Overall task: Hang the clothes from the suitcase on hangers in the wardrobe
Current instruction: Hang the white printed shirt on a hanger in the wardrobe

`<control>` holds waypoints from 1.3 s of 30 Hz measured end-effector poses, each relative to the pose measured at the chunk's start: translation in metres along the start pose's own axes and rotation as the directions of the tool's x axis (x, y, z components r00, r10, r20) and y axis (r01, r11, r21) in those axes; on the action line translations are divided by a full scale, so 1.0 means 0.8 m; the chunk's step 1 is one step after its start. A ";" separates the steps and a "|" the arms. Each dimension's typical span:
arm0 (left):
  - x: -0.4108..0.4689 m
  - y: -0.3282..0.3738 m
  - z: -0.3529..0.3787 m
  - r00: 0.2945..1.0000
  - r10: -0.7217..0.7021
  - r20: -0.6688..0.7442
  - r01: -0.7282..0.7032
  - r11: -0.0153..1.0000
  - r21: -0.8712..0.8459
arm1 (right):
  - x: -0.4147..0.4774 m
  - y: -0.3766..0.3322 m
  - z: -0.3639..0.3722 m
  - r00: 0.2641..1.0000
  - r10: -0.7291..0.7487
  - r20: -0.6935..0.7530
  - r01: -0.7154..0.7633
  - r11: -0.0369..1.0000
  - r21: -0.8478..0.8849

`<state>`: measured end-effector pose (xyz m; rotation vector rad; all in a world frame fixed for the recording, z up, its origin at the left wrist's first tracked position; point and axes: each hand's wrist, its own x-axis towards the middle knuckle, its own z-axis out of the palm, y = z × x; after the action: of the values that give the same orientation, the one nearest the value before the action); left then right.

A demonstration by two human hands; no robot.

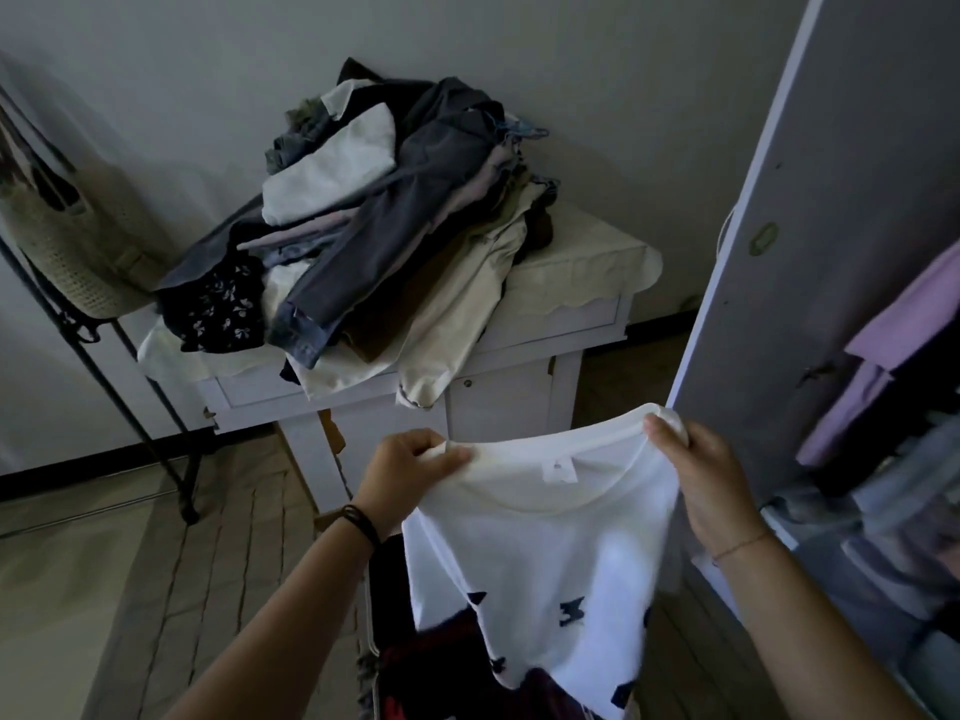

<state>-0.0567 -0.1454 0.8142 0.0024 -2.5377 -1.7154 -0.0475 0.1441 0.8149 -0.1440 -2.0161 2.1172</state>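
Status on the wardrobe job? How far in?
Done: lilac garments already hang in the wardrobe at right. In hand: left hand and right hand hold a white T-shirt stretched by its neckline; no hanger in it yet. Left: the pile of clothes on the white cabinet, if it counts, plus dark garments under the shirt. Roughly early to midway.

Dim room, plain pale wall [623, 70] behind, dark skirting board [78, 467] at its foot, dull tiled floor [182, 589], white table [519, 397] against the wall, cream scalloped cloth [587, 262] on top, black metal stand [130, 387] at left, woven bag [78, 241] hanging there, pale wardrobe [779, 252] at right.
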 end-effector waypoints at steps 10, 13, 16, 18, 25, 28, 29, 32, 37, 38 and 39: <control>0.027 0.020 0.060 0.993 0.073 0.092 -0.072 0.997 -0.022 | -0.035 -0.023 -0.076 0.932 -0.122 -0.341 0.090 0.990 -0.107; 0.029 0.037 0.099 0.978 0.090 0.188 -0.075 0.994 -0.084 | -0.057 -0.025 -0.113 0.899 -0.185 -0.396 0.106 0.971 -0.215; 0.023 0.063 0.147 0.950 0.146 0.277 -0.135 0.989 -0.056 | -0.079 -0.033 -0.150 0.865 -0.222 -0.451 0.087 0.950 -0.301; 0.018 0.080 0.181 0.935 0.173 0.310 -0.175 0.984 -0.023 | -0.091 -0.039 -0.174 0.832 -0.264 -0.489 0.070 0.923 -0.379; 0.024 0.127 0.282 0.910 0.241 0.337 -0.237 0.970 -0.052 | -0.121 -0.048 -0.245 0.758 -0.176 -0.628 -0.036 0.950 -0.310; 0.028 0.148 0.324 0.909 0.240 0.339 -0.221 0.971 -0.094 | -0.121 -0.051 -0.276 0.727 -0.111 -0.677 -0.003 0.986 -0.164; 0.029 0.155 0.341 0.917 0.210 0.338 -0.175 0.976 -0.131 | -0.120 -0.052 -0.288 0.723 -0.099 -0.684 0.016 0.992 -0.128; 0.036 0.176 0.400 0.920 0.032 0.390 0.107 0.938 -0.330 | -0.111 -0.055 -0.329 0.720 -0.058 -0.691 0.038 0.998 -0.045; 0.036 0.211 0.490 0.732 -0.077 0.677 0.515 0.714 -0.475 | -0.093 -0.064 -0.397 0.687 -0.007 -0.727 0.028 0.999 0.018; 0.034 0.217 0.506 0.703 -0.071 0.707 0.553 0.679 -0.482 | -0.089 -0.066 -0.410 0.676 0.019 -0.737 0.027 0.998 0.051; 0.032 0.223 0.523 0.681 -0.057 0.730 0.577 0.657 -0.486 | -0.086 -0.067 -0.421 0.665 0.049 -0.746 0.027 0.996 0.089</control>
<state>-0.1022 0.3076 0.8262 -0.2271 -2.0946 -3.2654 0.0974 0.4593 0.8436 -0.8658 -1.3983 1.7081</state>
